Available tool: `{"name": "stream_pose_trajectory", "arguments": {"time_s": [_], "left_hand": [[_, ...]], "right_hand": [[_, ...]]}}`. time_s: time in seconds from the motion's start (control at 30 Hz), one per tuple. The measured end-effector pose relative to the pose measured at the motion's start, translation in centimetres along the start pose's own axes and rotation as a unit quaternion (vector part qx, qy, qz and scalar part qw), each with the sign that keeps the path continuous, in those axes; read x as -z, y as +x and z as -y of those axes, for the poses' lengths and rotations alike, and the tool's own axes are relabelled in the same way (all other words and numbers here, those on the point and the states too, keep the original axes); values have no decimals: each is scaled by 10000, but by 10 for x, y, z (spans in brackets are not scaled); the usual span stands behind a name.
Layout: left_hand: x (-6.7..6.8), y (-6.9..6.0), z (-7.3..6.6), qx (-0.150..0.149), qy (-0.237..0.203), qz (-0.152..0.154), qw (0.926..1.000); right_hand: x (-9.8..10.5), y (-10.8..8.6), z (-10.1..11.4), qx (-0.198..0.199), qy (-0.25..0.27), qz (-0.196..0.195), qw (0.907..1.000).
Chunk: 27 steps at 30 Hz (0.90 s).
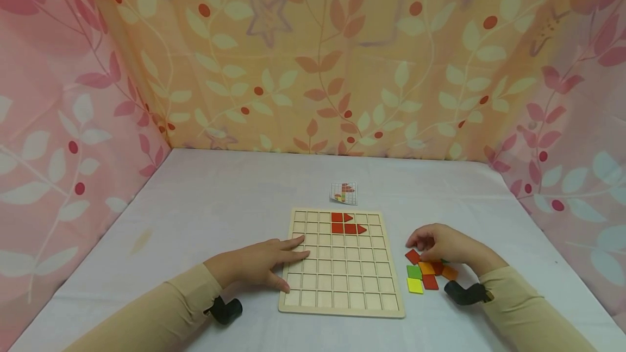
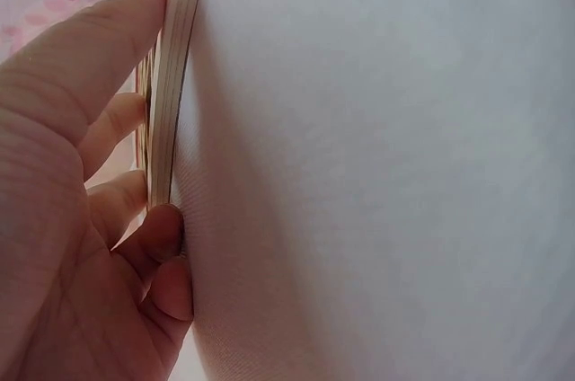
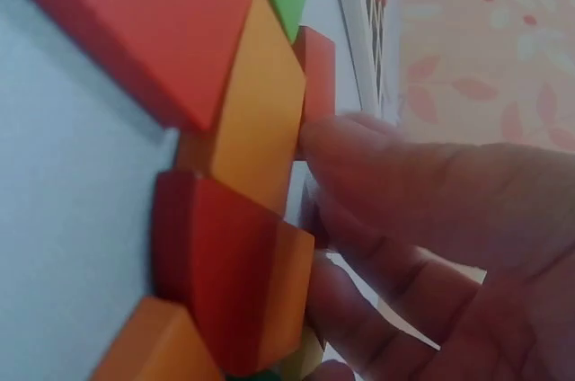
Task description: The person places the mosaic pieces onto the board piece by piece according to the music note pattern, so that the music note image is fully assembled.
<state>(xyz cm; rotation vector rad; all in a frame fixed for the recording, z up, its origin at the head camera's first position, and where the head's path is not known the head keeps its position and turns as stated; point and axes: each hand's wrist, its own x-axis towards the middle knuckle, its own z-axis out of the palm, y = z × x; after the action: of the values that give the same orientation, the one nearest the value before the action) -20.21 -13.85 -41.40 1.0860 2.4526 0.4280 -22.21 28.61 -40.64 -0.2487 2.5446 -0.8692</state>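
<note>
A wooden grid board lies flat in the middle of the table. Spread fingers of my left hand rest over its left edge, the thumb on the lower rim; the left wrist view shows that hand against the board's side. On the grid's top rows sit red squares and red pointed pieces. My right hand hovers low over a tile pile, fingers loosely bent, thumb beside a red tile. In the right wrist view the thumb partly covers a red tile.
Around the right hand lie orange tiles, a green tile, a yellow tile and another red tile. A small pattern card lies beyond the board. Patterned cloth stands behind the white table.
</note>
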Motion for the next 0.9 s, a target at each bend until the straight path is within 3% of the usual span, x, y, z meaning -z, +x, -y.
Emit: {"name": "stream_pose_trajectory", "arguments": {"time_s": [0.4,0.63,0.9], "left_hand": [[0,0,0,-30,71,-22,10000],[0,-1,0,-71,86,-49,9999],[-1,0,1,-59,50,-34,10000]], "right_hand": [[-4,-1,4,99,-408,-120,9990],[-5,1,7,-76,-416,-297,9987],[2,6,14,179,-316,-317,9988]]}}
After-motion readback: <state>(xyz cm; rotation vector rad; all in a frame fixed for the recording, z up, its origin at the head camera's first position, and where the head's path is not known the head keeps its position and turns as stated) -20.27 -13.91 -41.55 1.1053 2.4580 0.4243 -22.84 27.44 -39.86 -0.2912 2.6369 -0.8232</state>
